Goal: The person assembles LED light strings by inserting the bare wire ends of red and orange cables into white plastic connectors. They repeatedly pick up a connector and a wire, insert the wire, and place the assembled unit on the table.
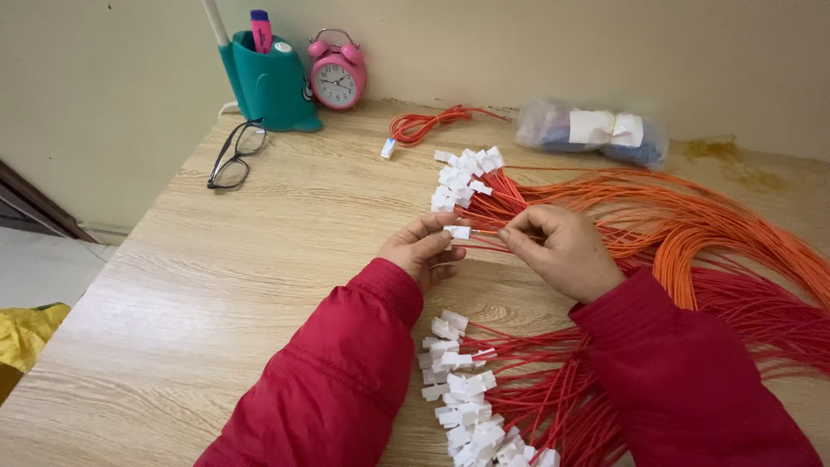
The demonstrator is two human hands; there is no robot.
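My left hand [424,251] pinches a white connector [458,232] between thumb and forefinger, its grip closed narrow so the housing stays level. My right hand [562,251] is closed on the orange wire [491,232] just behind that connector, holding the lead straight against it. Both hover above the worktop [259,259]. One bundle of connector-tipped leads [467,177] fans out beyond my hands, another bundle [462,398] lies nearer me, kept apart.

Single head view, looking steeply down and forward across the pale wooden surface [216,285], close above it, facing the beige wall beyond.
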